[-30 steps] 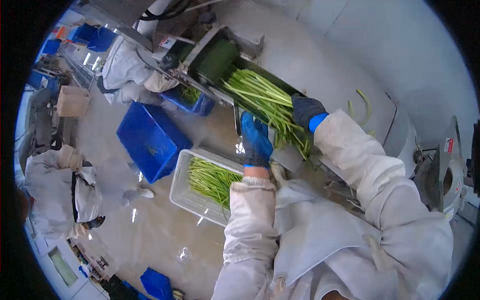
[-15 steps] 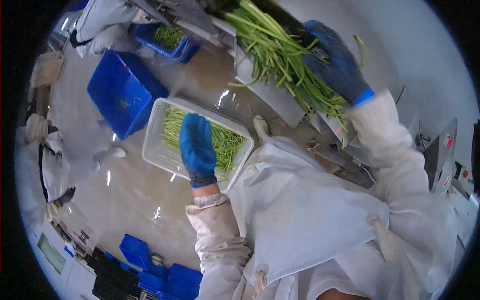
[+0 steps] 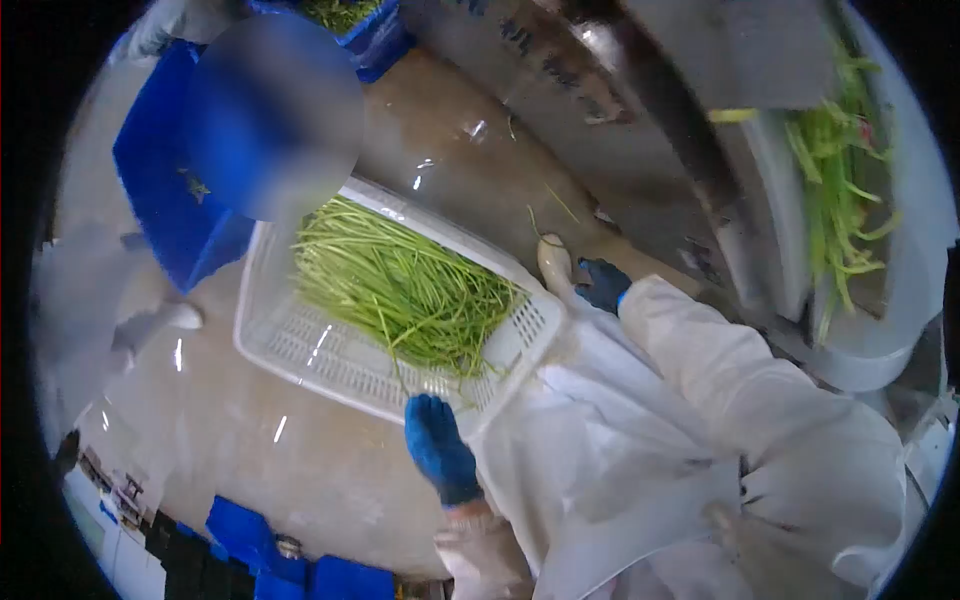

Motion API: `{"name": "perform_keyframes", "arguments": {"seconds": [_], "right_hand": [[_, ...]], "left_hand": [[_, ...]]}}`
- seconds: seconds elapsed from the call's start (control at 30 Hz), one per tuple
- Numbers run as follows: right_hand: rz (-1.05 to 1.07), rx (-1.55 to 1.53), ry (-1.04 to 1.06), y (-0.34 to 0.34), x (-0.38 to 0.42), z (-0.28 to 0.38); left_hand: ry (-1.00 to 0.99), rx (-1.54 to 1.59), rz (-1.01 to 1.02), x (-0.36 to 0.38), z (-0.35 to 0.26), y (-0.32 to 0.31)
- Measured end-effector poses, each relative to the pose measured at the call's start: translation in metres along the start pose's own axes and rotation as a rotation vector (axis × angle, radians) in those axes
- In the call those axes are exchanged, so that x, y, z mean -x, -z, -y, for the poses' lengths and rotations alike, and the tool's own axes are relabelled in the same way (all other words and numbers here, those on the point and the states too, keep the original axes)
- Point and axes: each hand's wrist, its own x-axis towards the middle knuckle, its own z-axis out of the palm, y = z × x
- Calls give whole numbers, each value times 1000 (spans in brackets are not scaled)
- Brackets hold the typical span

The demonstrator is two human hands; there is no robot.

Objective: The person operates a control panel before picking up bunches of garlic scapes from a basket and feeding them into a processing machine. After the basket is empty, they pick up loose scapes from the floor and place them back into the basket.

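Observation:
My left hand (image 3: 440,450), in a blue glove, is at the near rim of a white perforated plastic basket (image 3: 345,362). Its fingers are pressed together and curled, and the fingertips overlap the rim. Long, thin green vegetable stems (image 3: 410,290) lie heaped in the basket. Beyond the basket's right end, close to a pale boot (image 3: 555,262), is my right hand (image 3: 602,286) in a dark blue glove. No stems show in it, and its fingers look partly spread.
A large blue bin (image 3: 160,165) stands left of the basket, partly behind a blurred patch. More green stems (image 3: 840,190) lie on the metal equipment at right. Blue crates (image 3: 350,578) stand at the bottom. The floor (image 3: 330,480) is wet. Another person's white shoe (image 3: 183,316) shows at left.
My right hand has left the bunch of stems on the equipment and come down beside the basket. The left hand has moved from above the stems to the near rim. The basket appears larger.

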Motion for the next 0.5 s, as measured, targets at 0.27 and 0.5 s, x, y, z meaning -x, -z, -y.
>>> {"name": "perform_keyframes", "arguments": {"seconds": [0.27,0.5], "right_hand": [[37,387,-157,-114,-173,-66],[-447,-88,-64,-111,-205,-80]], "left_hand": [[-23,-40,-65,-74,60,89],[-54,-103,-14,-107,76,79]]}}
